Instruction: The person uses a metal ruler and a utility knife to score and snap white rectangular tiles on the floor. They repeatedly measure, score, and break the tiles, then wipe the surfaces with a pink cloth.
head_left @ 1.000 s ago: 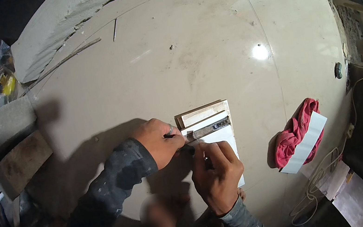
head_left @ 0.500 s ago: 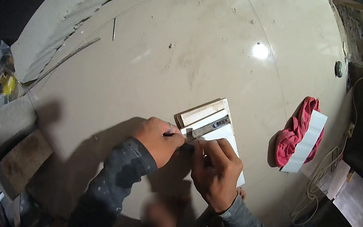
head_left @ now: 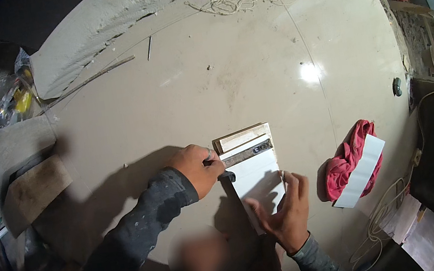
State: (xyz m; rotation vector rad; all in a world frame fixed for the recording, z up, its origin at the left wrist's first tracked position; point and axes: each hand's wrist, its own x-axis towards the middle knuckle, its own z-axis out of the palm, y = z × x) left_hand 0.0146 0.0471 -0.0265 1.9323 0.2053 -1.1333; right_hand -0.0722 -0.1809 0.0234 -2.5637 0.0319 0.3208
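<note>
White tile [head_left: 257, 177] lies between hands, long axis running away from person; left hand [head_left: 195, 169] clenched on dark tool [head_left: 247, 154] laid across tile's far end; right hand [head_left: 284, 212] open, flat on near edge

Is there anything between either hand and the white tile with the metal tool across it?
Nothing visible. The left hand grips the dark handle of the flat metal tool lying across the white rectangular tile, and the right hand rests open on the tile's near end.
</note>
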